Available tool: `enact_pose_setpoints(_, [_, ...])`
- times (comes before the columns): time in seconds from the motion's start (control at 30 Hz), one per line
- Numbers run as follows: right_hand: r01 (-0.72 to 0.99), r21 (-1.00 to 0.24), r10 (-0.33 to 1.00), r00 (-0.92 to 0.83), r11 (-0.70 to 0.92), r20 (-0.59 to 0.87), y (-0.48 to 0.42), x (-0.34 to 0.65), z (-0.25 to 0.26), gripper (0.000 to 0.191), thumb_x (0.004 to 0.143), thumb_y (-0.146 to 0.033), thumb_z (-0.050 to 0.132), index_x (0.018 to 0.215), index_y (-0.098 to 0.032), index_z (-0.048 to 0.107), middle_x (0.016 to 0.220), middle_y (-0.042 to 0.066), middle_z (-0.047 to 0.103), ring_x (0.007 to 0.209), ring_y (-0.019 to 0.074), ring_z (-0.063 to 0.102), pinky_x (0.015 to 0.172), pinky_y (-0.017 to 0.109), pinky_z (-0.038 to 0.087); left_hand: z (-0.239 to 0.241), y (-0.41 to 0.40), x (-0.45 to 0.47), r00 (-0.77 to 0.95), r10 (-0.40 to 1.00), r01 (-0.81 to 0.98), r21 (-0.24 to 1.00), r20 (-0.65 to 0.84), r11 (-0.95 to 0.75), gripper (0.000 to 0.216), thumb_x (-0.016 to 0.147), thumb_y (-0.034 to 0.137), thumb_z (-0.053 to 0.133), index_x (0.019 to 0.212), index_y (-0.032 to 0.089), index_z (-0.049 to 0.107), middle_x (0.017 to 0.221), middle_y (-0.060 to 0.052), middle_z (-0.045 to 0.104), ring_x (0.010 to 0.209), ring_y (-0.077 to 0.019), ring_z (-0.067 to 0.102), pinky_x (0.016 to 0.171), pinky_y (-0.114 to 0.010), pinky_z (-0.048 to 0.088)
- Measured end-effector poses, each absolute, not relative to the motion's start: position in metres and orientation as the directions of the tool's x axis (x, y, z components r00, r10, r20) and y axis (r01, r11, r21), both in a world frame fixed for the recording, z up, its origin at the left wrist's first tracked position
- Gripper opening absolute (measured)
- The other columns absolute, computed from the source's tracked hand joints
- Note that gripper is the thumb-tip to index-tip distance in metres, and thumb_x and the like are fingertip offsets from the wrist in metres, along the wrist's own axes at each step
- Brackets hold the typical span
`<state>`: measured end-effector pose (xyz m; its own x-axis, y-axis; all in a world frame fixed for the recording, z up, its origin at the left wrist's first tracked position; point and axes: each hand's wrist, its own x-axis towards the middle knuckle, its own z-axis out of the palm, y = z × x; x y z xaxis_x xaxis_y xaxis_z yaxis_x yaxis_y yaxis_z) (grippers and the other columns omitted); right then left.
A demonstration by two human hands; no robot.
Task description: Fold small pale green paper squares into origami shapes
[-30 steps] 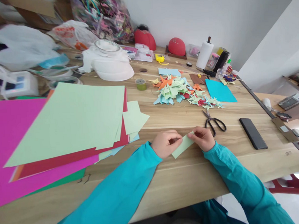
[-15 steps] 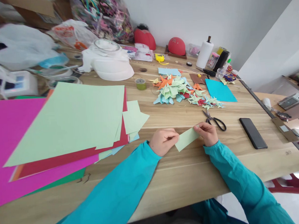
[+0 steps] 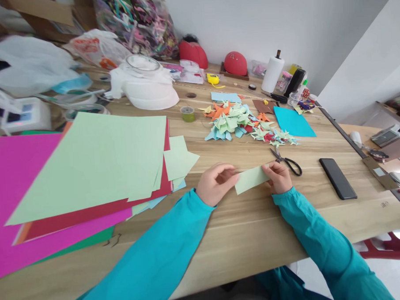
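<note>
A small light green piece of paper (image 3: pixel 251 179) is stretched between my hands, just over the wooden table. My left hand (image 3: pixel 217 183) pinches its left end between thumb and fingers. At the right end my right hand (image 3: pixel 278 176) grips it, fingers curled. Black-handled scissors (image 3: pixel 291 164) lie just beyond my right hand. Behind them is a heap of folded paper shapes (image 3: pixel 233 119) in green, blue, orange and red. Left of my left hand, small green paper pieces (image 3: pixel 179 162) stick out beside a stack of large coloured sheets (image 3: pixel 97 159).
A black phone (image 3: pixel 338 178) lies to the right. A turquoise sheet (image 3: pixel 294 121) rests behind the scissors. Farther back are a roll of green tape (image 3: pixel 187 114), a yellow tape measure (image 3: pixel 213 79) and a white visor-like object (image 3: pixel 147 88). Plastic bags (image 3: pixel 33 64) crowd the back left.
The paper has tilted closer to level between my hands. My left fingers have lifted and opened slightly, with the thumb still at the paper's end. The right hand has barely moved.
</note>
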<state>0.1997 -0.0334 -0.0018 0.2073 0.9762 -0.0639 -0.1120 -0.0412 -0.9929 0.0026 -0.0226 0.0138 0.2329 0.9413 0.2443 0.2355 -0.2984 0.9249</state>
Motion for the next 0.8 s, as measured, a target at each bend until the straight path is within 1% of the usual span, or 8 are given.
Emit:
enact_pose_setpoints(0.1, [-0.104,-0.994,0.986,0.161,-0.016,-0.033,-0.035,0.196,-0.001,0.027,0.058,-0.040,0.069,0.059,-0.017,0.054,0.046,-0.006,0.046,0.038,0.0052,0.037,0.035,0.019,0.029,0.011,-0.024,0.005,0.358,0.913,0.256,0.919,0.197,-0.299,0.018,0.068,0.031,0.059,0.071,0.013,0.062,0.069,-0.004,0.061,0.058,-0.0120,0.052,0.053,-0.023,0.043])
enact_pose_setpoints(0.2, [-0.038,-0.999,0.993,0.118,0.028,0.023,-0.037,0.195,0.002,0.025,0.058,-0.038,0.070,0.059,-0.017,0.056,0.049,-0.004,0.051,0.042,0.0062,0.041,0.040,0.020,0.034,0.009,-0.023,0.003,0.303,0.924,0.242,0.919,0.232,-0.310,0.018,0.071,0.030,0.056,0.067,0.013,0.061,0.064,-0.002,0.057,0.058,-0.0118,0.050,0.054,-0.023,0.041])
enact_pose_setpoints(0.3, [0.065,-0.997,0.999,0.001,0.047,0.047,-0.040,0.195,0.003,0.023,0.061,-0.037,0.068,0.059,-0.016,0.058,0.053,-0.001,0.056,0.048,0.0089,0.047,0.046,0.022,0.038,0.009,-0.020,0.000,0.248,0.936,0.221,0.926,0.249,-0.305,0.020,0.073,0.031,0.053,0.065,0.013,0.059,0.062,-0.001,0.053,0.058,-0.0114,0.047,0.052,-0.022,0.039])
enact_pose_setpoints(0.4, [0.195,-0.976,0.991,-0.112,0.093,0.072,-0.045,0.191,0.001,0.022,0.066,-0.037,0.064,0.068,-0.015,0.062,0.062,0.002,0.061,0.055,0.0113,0.052,0.052,0.023,0.041,0.010,-0.021,0.000,0.349,0.905,0.226,0.915,0.243,-0.333,0.023,0.075,0.030,0.050,0.063,0.013,0.059,0.061,0.000,0.051,0.058,-0.0109,0.046,0.052,-0.022,0.037])
enact_pose_setpoints(0.47, [0.293,-0.947,0.980,-0.182,0.131,0.079,-0.049,0.188,-0.001,0.025,0.070,-0.038,0.060,0.077,-0.015,0.065,0.067,0.004,0.063,0.057,0.0118,0.052,0.053,0.023,0.041,0.011,-0.023,0.002,0.439,0.866,0.236,0.899,0.239,-0.368,0.023,0.076,0.029,0.050,0.065,0.013,0.061,0.062,-0.001,0.052,0.057,-0.0108,0.046,0.053,-0.022,0.037])
enact_pose_setpoints(0.57, [0.381,-0.905,0.960,-0.266,0.186,0.085,-0.052,0.186,-0.002,0.027,0.075,-0.038,0.054,0.079,-0.014,0.066,0.064,0.003,0.061,0.053,0.0107,0.050,0.049,0.022,0.038,0.010,-0.025,0.005,0.510,0.822,0.225,0.883,0.253,-0.411,0.024,0.077,0.028,0.048,0.066,0.012,0.063,0.062,-0.002,0.052,0.057,-0.0108,0.047,0.054,-0.022,0.037])
enact_pose_setpoints(0.67, [0.395,-0.902,0.963,-0.259,0.176,0.075,-0.052,0.187,0.002,0.027,0.075,-0.037,0.054,0.073,-0.014,0.066,0.057,0.002,0.059,0.050,0.0101,0.047,0.045,0.021,0.035,0.009,-0.024,0.004,0.491,0.819,0.176,0.887,0.297,-0.427,0.024,0.078,0.027,0.048,0.067,0.012,0.064,0.064,-0.003,0.054,0.060,-0.0117,0.049,0.057,-0.023,0.038])
enact_pose_setpoints(0.8, [0.365,-0.919,0.978,-0.190,0.152,0.087,-0.050,0.190,0.007,0.020,0.070,-0.031,0.058,0.066,-0.014,0.066,0.055,0.002,0.060,0.051,0.0109,0.049,0.048,0.022,0.038,0.010,-0.021,0.000,0.374,0.873,0.164,0.905,0.312,-0.393,0.022,0.077,0.027,0.051,0.067,0.013,0.064,0.064,-0.003,0.054,0.061,-0.0122,0.049,0.057,-0.023,0.039])
